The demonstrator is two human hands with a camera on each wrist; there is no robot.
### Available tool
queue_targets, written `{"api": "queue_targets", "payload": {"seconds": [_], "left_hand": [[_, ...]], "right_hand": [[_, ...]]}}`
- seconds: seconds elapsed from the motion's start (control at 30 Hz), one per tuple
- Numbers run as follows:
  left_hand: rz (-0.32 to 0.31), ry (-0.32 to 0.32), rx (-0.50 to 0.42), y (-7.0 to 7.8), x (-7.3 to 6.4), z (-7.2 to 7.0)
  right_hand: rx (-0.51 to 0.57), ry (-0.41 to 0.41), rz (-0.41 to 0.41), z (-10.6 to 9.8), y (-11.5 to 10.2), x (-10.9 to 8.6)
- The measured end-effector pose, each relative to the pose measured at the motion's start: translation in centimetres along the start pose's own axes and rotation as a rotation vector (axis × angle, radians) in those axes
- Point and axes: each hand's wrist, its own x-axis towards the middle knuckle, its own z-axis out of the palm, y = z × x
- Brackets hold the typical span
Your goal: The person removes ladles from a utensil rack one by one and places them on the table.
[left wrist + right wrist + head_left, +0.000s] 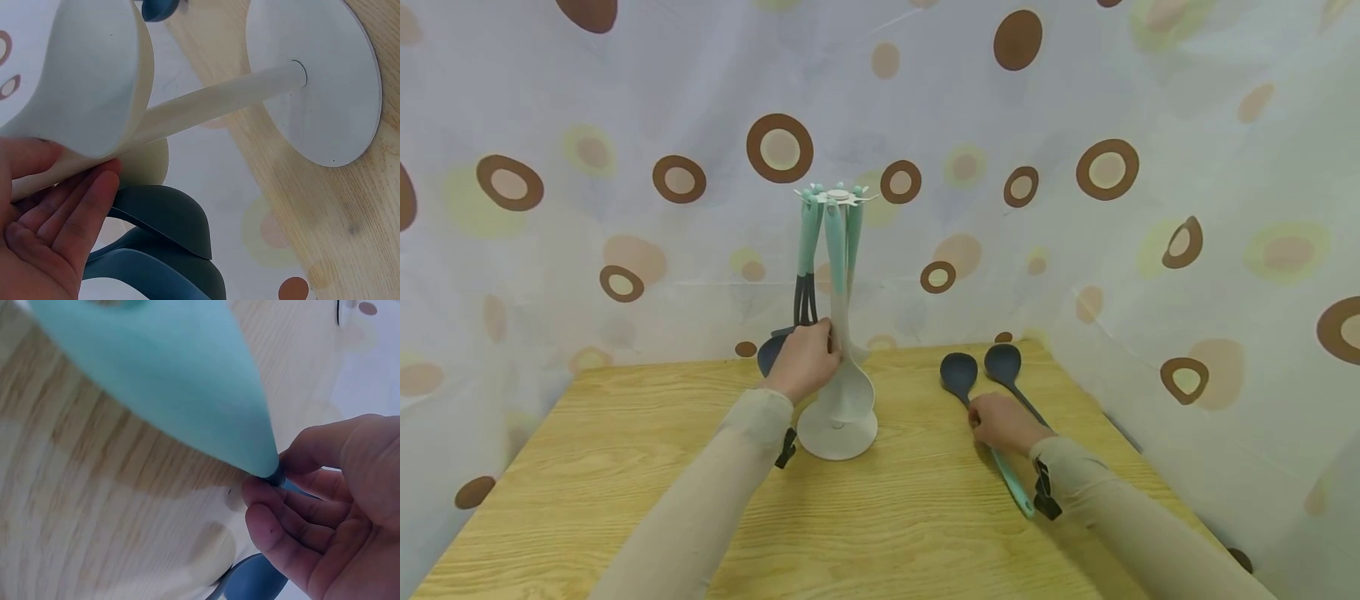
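Observation:
My left hand (805,358) grips a white utensil stand (837,446) by its pole, with the thumb beside the neck of a hanging white ladle (94,75). Mint handles (835,242) hang from the stand's top ring. Below the left fingers are several dark utensil heads (165,215). On the right, my right hand (1003,421) pinches the dark shaft of a round-headed spoon (958,371), whose mint handle (181,381) points back toward me. A second dark spoon (1002,362) lies just right of it, its handle end hidden behind the right wrist and sleeve.
The stand and spoons are on a light wooden table (910,533). A white curtain with brown circles (880,100) hangs behind the table's back edge and along its right side. Dark bands (786,450) are on both wrists.

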Motion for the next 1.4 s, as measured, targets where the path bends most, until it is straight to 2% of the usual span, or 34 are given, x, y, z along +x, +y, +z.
{"api": "queue_targets", "payload": {"seconds": [0.23,0.6,0.8,1.07,1.23,1.4], "left_hand": [[-0.010,-0.008,0.007,0.1,-0.1,0.1],[0.017,0.014,-0.003,-0.1,0.1,0.0],[0.016,0.011,-0.012,-0.1,0.1,-0.1],[-0.001,0.008,-0.006,-0.2,-0.1,-0.1],[0.002,0.004,-0.005,-0.2,0.0,0.0],[0.012,-0.002,0.002,-0.1,0.0,0.0]], "right_hand": [[-0.004,-0.001,0.019,0.1,1.2,0.2],[-0.031,0.028,0.008,-0.2,2.4,0.9],[-0.023,0.015,0.025,0.0,2.7,1.2],[-0.030,0.012,0.003,-0.1,2.6,1.2],[-0.100,0.013,0.015,-0.2,2.3,0.9],[-0.245,0.104,0.006,-0.5,1.3,0.4]]}}
